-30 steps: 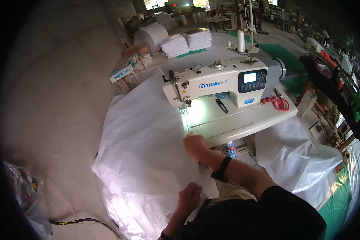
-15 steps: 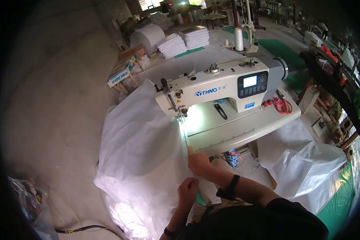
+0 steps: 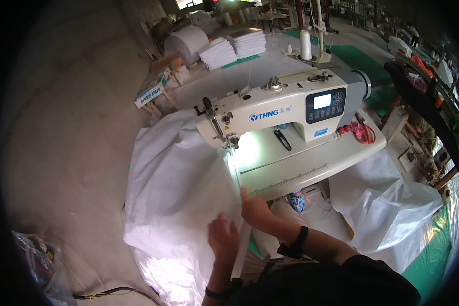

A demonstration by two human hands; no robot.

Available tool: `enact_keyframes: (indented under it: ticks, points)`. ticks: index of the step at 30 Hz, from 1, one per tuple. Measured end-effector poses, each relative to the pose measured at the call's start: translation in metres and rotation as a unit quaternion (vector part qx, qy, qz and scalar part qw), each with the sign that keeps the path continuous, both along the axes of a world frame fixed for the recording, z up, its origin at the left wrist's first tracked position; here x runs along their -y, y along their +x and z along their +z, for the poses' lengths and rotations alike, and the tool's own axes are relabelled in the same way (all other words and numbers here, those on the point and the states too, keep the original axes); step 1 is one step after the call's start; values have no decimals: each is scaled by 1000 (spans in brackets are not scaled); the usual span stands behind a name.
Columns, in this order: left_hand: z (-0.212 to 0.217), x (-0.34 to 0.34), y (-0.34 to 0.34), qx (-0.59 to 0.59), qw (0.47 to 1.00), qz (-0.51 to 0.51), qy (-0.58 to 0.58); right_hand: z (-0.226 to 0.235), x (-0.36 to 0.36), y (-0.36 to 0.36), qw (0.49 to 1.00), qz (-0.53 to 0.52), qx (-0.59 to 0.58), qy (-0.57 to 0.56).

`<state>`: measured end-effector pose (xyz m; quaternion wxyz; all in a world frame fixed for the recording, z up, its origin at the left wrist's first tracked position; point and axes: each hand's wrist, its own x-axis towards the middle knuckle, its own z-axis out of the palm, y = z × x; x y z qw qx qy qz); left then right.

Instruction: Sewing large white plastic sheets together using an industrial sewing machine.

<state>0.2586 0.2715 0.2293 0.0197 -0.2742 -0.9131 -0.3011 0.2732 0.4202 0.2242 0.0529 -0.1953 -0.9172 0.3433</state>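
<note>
I have the white sheet point(image 3: 173, 183) spread from the surface point(image 3: 311, 163) down over the floor, its folded edge running from my hands up to the needle point(image 3: 233, 145) of the sewing machine point(image 3: 285, 104). My left hand point(image 3: 223, 238) lies flat and open on the sheet; my right hand point(image 3: 255, 208) pinches the edge against the surface's front corner. I judge I am lining up the seam for stitching. Next I would need to keep that edge straight and taut toward the needle.
</note>
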Motion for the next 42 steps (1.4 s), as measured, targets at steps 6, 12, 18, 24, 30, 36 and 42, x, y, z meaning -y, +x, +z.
enact_keyframes:
  ticks: [6,12,18,24,30,36,42]
  points:
    - [-28,48,-86,-282,952,88,-82,-1,-4,-19,991,27,-6,134]
    - [-24,59,-158,-268,957,33,-108,-1,-18,-51,968,21,13,250]
    - [-14,53,-194,-244,964,5,-109,0,-30,-81,959,4,22,282]
    - [-2,43,-213,-195,976,2,-101,-2,-48,-103,966,6,-19,259]
    - [-5,43,-220,-191,979,2,-77,-12,-51,-105,971,-19,-7,239]
    - [-20,57,-232,-218,975,-3,-52,-16,-57,-97,968,-22,-122,218]
    - [-24,58,-237,-176,982,60,24,-16,-59,-98,973,2,-59,223]
